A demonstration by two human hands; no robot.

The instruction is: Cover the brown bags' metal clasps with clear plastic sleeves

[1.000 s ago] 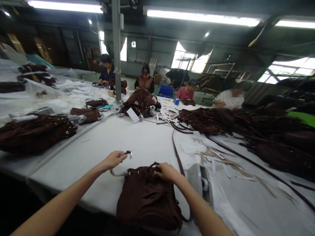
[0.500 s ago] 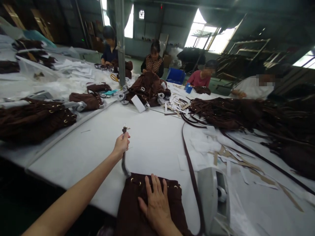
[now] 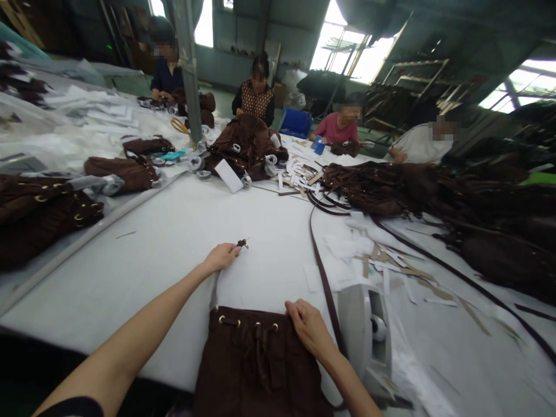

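A brown drawstring bag with gold eyelets lies at the table's near edge, its drawstring hanging down the front. My left hand is closed around a strap, whose dark end with a metal clasp pokes out past the fingers. Below that hand the strap, pale and apparently wrapped, runs down to the bag's top left corner. At the top right corner my right hand pinches the bag's upper edge, thumb and fingers together.
A grey tape dispenser stands right of the bag, beside a long brown strap. Paper strips lie beyond it. Brown bags are heaped across the table. Several people work on the far side, near a metal post.
My right hand has gone from lying flat on the bag to gripping its top right edge. The left hand has tilted the strap end over to the right. The view has shifted.
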